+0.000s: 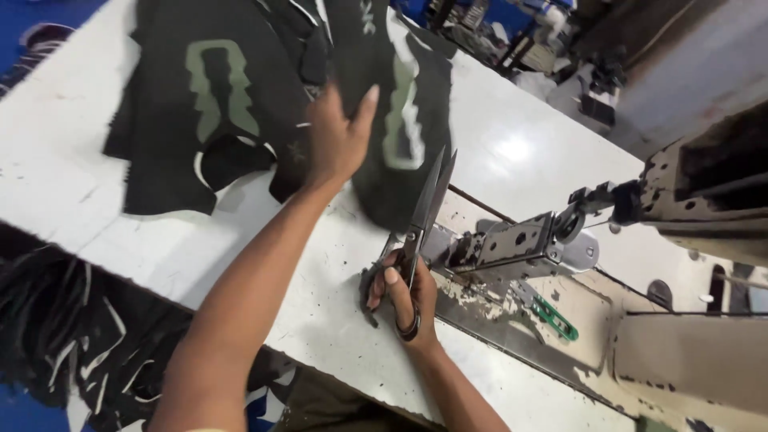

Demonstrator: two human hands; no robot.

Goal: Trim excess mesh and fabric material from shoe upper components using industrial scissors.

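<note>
Right hand grips shut scissors near table edge; left hand pinches black cloth.

A white worktable fills the view, glare on its far side. Beyond its far edge stand cluttered benches. Blue floor shows past the left corner.
</note>
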